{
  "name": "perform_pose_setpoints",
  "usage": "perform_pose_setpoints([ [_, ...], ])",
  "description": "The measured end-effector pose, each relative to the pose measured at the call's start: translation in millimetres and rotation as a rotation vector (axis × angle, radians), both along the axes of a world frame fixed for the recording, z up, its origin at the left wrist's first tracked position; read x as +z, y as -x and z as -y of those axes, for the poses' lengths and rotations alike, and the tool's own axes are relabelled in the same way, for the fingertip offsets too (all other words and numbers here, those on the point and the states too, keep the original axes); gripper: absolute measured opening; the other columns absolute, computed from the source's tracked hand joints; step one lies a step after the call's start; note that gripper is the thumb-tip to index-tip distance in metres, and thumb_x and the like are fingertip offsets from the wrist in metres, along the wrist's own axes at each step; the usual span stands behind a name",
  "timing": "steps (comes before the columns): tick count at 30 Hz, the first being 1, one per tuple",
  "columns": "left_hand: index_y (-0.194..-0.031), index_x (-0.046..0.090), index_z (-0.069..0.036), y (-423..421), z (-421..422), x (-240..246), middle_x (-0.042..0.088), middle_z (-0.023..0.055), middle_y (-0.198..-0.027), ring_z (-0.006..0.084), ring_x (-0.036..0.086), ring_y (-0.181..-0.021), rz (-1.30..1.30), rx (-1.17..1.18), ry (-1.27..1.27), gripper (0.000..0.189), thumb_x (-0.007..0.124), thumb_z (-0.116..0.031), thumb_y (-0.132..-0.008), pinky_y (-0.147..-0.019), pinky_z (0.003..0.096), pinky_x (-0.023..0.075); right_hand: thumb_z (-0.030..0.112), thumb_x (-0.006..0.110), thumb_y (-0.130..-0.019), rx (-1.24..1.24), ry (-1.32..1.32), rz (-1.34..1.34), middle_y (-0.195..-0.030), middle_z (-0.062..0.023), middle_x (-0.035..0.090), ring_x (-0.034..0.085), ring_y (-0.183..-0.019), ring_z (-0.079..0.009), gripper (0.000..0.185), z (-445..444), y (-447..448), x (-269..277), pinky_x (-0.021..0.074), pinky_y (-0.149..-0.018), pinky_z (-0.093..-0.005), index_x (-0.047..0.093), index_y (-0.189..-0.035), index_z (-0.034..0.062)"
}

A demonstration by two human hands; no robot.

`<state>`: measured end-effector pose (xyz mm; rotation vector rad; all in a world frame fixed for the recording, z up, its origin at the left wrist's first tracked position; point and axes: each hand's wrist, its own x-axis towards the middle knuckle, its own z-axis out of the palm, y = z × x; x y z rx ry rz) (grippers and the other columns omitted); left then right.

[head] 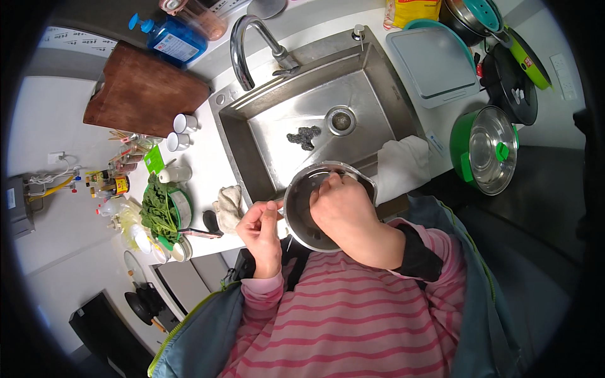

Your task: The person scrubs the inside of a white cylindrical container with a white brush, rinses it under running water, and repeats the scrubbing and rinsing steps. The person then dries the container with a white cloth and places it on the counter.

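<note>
A round metal pot (294, 215) is tilted over the front edge of the stainless steel sink (269, 101), close against my body. My left hand (262, 231) grips it at its left side, where a handle would be mostly covered by the fingers. Inside the pot, my right hand (342, 208) has curled fingers near the inner wall. Whether anything is held in those fingers is hidden. A dark steel wool scrubber (305, 137) lies on the sink floor, left of the drain (341, 121).
The faucet (243, 56) arches over the sink's back left. A white cloth (402, 165) drapes over the right front rim. Leafy greens (158, 208), a beige cloth (228, 208) and two mugs (184, 124) stand left; a green lidded pot (461, 146) and a grey-lidded container (435, 64) stand right.
</note>
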<state>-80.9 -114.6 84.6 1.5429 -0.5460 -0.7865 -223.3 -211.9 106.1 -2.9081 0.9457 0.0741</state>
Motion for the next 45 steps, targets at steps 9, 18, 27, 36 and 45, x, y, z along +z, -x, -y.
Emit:
perform_pose_setpoints([
  [9, -0.084, 0.069, 0.005, -5.7, 0.7, 0.0, 0.07, 0.005, -0.077, 0.0094, 0.061, -0.069, 0.003, -0.023, -0.018, 0.023, 0.065, -0.014, -0.096, -0.069, 0.0234, 0.045, 0.015, 0.068, -0.072, 0.096, -0.181, -0.07, -0.066, -0.0014, 0.068, 0.068, -0.068, -0.0181, 0.007, 7.8, 3.2, -7.7, 0.0484, -0.056, -0.0315, 0.075, -0.069, 0.0152],
  [18, -0.084, 0.068, 0.005, -10.0, 2.7, -1.0, 0.068, 0.0038, -0.076, 0.0086, 0.058, -0.069, 0.002, -0.036, -0.031, 0.024, 0.064, -0.015, -0.097, -0.067, 0.0227, 0.0423, 0.013, 0.07, -0.068, 0.038, -0.171, 0.079, -0.067, -0.0055, 0.068, 0.069, -0.065, -0.019, 0.004, 14.1, 0.6, -11.1, 0.0531, -0.053, -0.032, 0.073, -0.068, 0.0101],
  [27, -0.084, 0.068, 0.004, -14.2, 3.1, -3.7, 0.068, 0.0037, -0.076, 0.009, 0.059, -0.069, -0.001, -0.04, -0.024, 0.022, 0.063, -0.012, -0.097, -0.067, 0.0231, 0.0432, 0.012, 0.07, -0.07, 0.121, -0.247, 0.126, -0.066, -0.0057, 0.069, 0.071, -0.066, -0.0197, 0.005, 18.3, -4.8, -14.5, 0.0557, -0.055, -0.032, 0.075, -0.071, 0.0102],
  [36, -0.088, 0.072, 0.003, -16.5, 5.5, -4.6, 0.061, -0.0026, -0.071, 0.0028, 0.046, -0.063, -0.008, -0.058, -0.002, 0.022, 0.064, -0.014, -0.099, -0.059, 0.0197, 0.0329, 0.008, 0.067, -0.069, 0.063, -0.308, 0.172, -0.069, -0.0137, 0.068, 0.069, -0.064, -0.0265, 0.008, 15.1, -7.4, -12.8, 0.0551, -0.058, -0.0359, 0.071, -0.073, 0.002],
  [45, -0.089, 0.072, 0.003, -19.2, 8.6, -4.3, 0.064, -0.0013, -0.074, 0.004, 0.05, -0.065, 0.003, -0.058, -0.015, 0.021, 0.063, -0.014, -0.099, -0.061, 0.02, 0.0376, 0.01, 0.069, -0.069, 0.058, -0.237, 0.171, -0.067, -0.01, 0.069, 0.071, -0.067, -0.0228, 0.005, 17.3, -8.7, -10.1, 0.056, -0.055, -0.0331, 0.073, -0.071, 0.0077],
])
